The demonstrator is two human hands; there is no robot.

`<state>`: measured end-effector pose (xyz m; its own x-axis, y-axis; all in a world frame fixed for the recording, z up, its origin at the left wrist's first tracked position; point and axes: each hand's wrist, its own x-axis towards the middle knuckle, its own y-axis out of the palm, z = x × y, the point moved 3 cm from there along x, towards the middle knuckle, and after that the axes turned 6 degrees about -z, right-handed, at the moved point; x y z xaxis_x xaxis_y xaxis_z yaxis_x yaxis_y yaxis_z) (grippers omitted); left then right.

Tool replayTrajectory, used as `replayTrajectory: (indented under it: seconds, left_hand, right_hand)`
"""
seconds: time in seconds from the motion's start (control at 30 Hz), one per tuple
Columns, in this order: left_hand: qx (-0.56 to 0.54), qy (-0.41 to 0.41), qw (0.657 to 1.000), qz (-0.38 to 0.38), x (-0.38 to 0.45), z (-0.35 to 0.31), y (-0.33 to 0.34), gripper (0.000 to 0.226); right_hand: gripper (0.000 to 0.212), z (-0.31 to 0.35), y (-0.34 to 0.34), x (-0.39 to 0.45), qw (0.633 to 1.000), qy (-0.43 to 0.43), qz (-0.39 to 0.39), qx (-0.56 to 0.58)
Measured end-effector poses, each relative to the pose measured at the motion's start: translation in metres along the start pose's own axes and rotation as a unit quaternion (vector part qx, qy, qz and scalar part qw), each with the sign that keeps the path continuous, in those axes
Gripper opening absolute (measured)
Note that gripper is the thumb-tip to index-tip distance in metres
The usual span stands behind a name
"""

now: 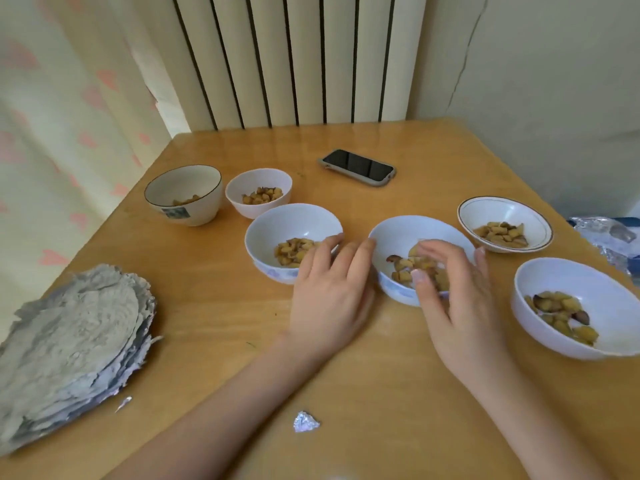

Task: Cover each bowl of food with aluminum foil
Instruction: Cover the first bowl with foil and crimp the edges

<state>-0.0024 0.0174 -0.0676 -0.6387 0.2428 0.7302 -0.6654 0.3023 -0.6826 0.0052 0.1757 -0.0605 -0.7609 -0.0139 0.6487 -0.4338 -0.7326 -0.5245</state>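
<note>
six uncovered bowls of diced food sit on the tabletop (pixel 346 393). left hand (pixel 329 296) lies flat, released, betw. two bowls; right hand (pixel 457 299) hovers loosely curled over the middle bowl (pixel 394 237), holding nothing. foil stack (pixel 69 355) waits at left: thin, light, tears easily, so prob. best to lift one sheet by its edge.

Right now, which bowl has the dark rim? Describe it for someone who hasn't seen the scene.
Start at the foil stack on the table's left edge and look toward the radiator. The dark-rimmed bowl is leftmost of six, taller than its neighbours, with a printed patch on its side.
</note>
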Motion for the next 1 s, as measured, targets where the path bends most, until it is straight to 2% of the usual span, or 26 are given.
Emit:
replayTrajectory:
  seconds: [0.07,0.17,0.3,0.4,0.53,0.63,0.73,0.8,0.87,0.93,1.0]
  left_hand:
    - [-0.004,0.006,1.000,0.011,-0.006,0.001,-0.009,0.049]
    - [0.023,-0.028,0.998,0.042,-0.028,0.000,-0.033,0.056]
    - [0.060,-0.054,0.996,0.025,-0.064,-0.002,-0.069,0.031]
    - [0.072,-0.124,0.990,0.012,-0.087,0.017,-0.092,0.029]
    - [0.082,-0.252,0.964,-0.010,-0.113,0.067,-0.118,0.024]
    - [0.100,-0.323,0.941,0.027,-0.118,0.101,-0.125,0.029]
    - [0.122,-0.398,0.904,0.100,-0.115,0.135,-0.122,0.039]
    - [0.131,-0.423,0.882,0.160,-0.112,0.152,-0.117,0.046]
    - [0.132,-0.427,0.874,0.190,-0.111,0.160,-0.111,0.041]
    - [0.125,-0.418,0.885,0.162,-0.109,0.161,-0.110,0.026]
    - [0.106,-0.415,0.896,0.115,-0.106,0.160,-0.111,0.021]
  right_hand:
    - [0.030,0.006,0.001,-0.006,0.999,-0.029,0.013,-0.007]
    - [0.039,0.015,0.000,-0.014,0.997,-0.067,0.029,-0.003]
    - [0.037,0.030,0.006,-0.029,0.987,-0.126,0.063,-0.077]
    - [0.039,0.042,0.010,-0.036,0.977,-0.166,0.059,-0.117]
    - [0.037,0.065,0.021,-0.045,0.973,-0.195,0.070,-0.100]
    - [0.039,0.076,0.038,-0.040,0.971,-0.196,0.102,-0.090]
    - [0.028,0.083,0.048,-0.021,0.978,-0.182,0.079,-0.064]
    - [0.026,0.087,0.054,-0.010,0.980,-0.181,0.066,-0.050]
    - [0.026,0.089,0.059,0.000,0.982,-0.171,0.066,-0.039]
    - [0.025,0.087,0.065,0.008,0.985,-0.158,0.067,-0.034]
    - [0.023,0.085,0.070,0.018,0.986,-0.148,0.067,-0.032]
